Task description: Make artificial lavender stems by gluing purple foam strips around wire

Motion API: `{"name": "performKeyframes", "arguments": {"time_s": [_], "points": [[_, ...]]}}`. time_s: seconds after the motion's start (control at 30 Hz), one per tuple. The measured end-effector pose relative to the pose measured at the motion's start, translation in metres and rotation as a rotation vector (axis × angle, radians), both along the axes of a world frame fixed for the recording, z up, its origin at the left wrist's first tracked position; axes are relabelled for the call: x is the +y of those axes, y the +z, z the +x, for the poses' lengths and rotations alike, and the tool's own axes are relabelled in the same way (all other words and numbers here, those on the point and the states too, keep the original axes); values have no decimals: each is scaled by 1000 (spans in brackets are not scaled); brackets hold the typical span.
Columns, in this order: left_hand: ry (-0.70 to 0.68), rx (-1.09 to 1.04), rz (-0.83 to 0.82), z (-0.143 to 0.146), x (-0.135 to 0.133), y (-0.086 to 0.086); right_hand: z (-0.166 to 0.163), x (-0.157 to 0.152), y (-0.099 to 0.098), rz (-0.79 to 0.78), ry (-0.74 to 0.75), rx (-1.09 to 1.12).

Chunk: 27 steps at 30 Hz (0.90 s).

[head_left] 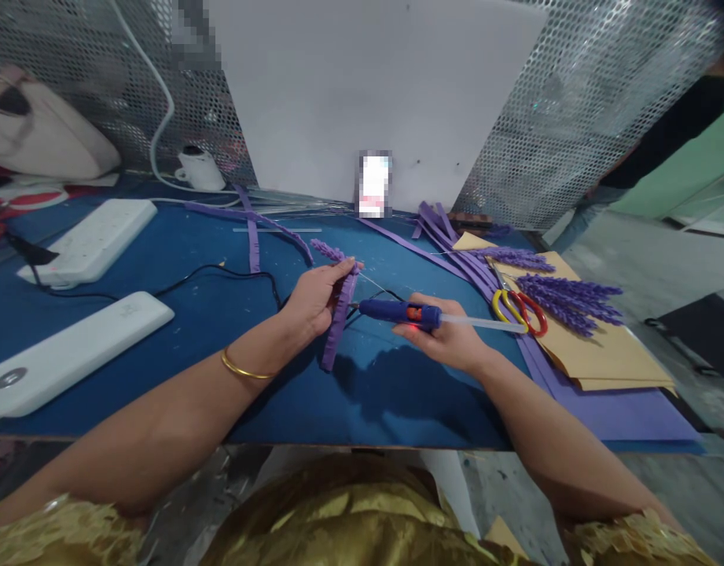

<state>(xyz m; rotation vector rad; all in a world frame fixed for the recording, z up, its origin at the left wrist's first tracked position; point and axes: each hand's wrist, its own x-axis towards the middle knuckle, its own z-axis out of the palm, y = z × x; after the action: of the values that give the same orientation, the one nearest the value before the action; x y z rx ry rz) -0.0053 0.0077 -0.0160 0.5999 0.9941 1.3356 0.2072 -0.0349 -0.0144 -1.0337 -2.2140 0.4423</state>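
My left hand pinches a purple artificial lavender stem, its flower tip pointing up and left. From the same fingers a fringed purple strip hangs down toward me. In my right hand is a blue hot glue gun, with a clear glue stick poking out of its back end. Its nozzle is at the strip's right edge; whether they touch I cannot tell. A red glow shows under the gun's body.
Scissors and finished lavender sprigs lie on tan paper at right. Purple strips spread behind. A power strip, a long white device and a black cord occupy the left. A lit phone stands at the back.
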Motion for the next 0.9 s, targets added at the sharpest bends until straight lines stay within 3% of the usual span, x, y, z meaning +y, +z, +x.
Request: {"name": "performKeyframes", "arguments": {"time_s": [0.2, 0.4, 0.5, 0.73, 0.9], "points": [[32, -30, -4, 0, 2, -1, 1, 6, -5, -228, -12, 413], [18, -24, -20, -1, 0, 2, 7, 21, -5, -250, -111, 713], [-55, 39, -41, 1, -6, 4, 9, 27, -3, -220, -190, 679], [-472, 419, -39, 10, -32, 4, 10, 32, -13, -95, -346, 471], [-613, 623, 5, 15, -34, -6, 15, 39, -26, 50, -276, 279]]}}
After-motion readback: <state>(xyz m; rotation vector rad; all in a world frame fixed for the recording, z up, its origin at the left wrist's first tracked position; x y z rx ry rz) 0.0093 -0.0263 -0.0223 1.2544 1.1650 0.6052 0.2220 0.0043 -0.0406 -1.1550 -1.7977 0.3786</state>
